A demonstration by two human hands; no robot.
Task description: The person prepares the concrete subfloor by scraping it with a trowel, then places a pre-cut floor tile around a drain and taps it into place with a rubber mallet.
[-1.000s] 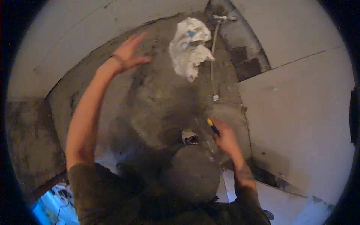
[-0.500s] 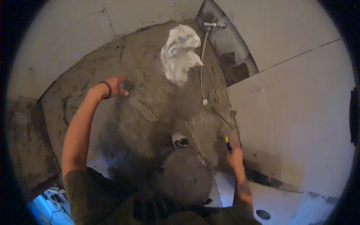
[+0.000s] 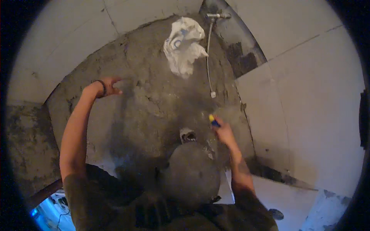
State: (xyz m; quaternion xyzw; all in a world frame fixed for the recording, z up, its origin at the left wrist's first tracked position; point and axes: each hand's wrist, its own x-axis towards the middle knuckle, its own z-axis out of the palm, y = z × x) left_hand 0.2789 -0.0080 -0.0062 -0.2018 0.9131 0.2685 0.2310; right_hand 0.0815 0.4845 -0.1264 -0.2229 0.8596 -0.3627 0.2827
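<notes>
The right hand (image 3: pixel 224 133) grips a blue-and-yellow tool handle (image 3: pixel 214 122), yellow end jutting past the fingers; the left hand (image 3: pixel 108 87) is empty, half-open.

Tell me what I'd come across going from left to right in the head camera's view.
Dark mottled surface → left hand → crumpled white bag or sheet → right hand, holding a yellow-and-blue tool → large pale panel.
</notes>
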